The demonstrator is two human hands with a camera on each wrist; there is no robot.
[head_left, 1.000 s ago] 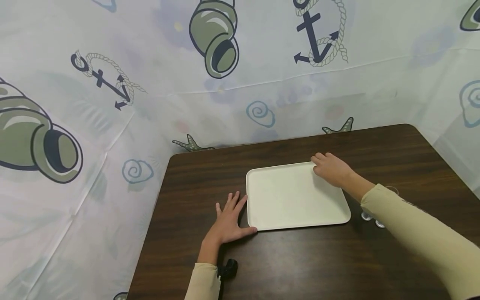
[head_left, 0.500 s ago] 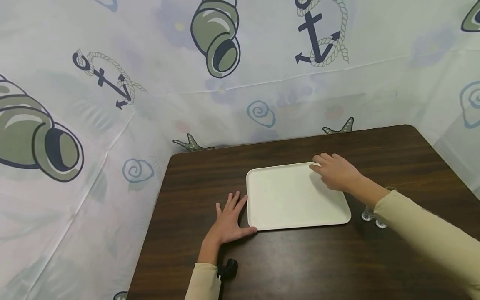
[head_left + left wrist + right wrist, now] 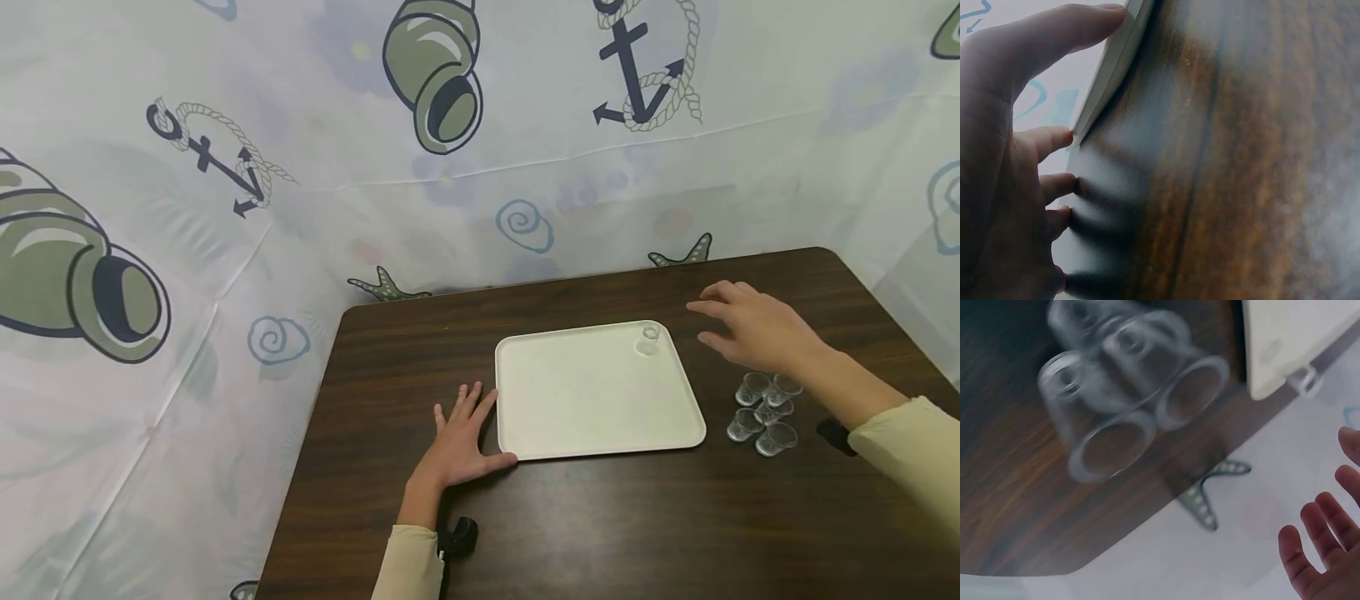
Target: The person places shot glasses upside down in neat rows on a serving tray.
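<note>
A white rectangular tray [image 3: 592, 400] lies on the brown table. One small clear cup [image 3: 648, 339] stands upright in the tray's far right corner. My left hand [image 3: 455, 450] has its fingers spread at the tray's near left corner, thumb touching the rim; the left wrist view shows the thumb and index fingertip at the tray's edge. My right hand [image 3: 757, 329] is in the air right of the tray, fingers apart and holding nothing. Below it on the table stand several more clear cups [image 3: 776, 438], grouped closely; they look large in the right wrist view.
The dark wood-grain table [image 3: 600, 525] has a rounded far right corner. Behind and left of it hangs a pale curtain [image 3: 337, 150] printed with shells, anchors and starfish. A black wrist strap piece [image 3: 459, 537] sits at the left wrist.
My right hand has let go of the small cup at the tray's far right corner and moved right, above the grouped cups. The left hand and tray have stayed in place.
</note>
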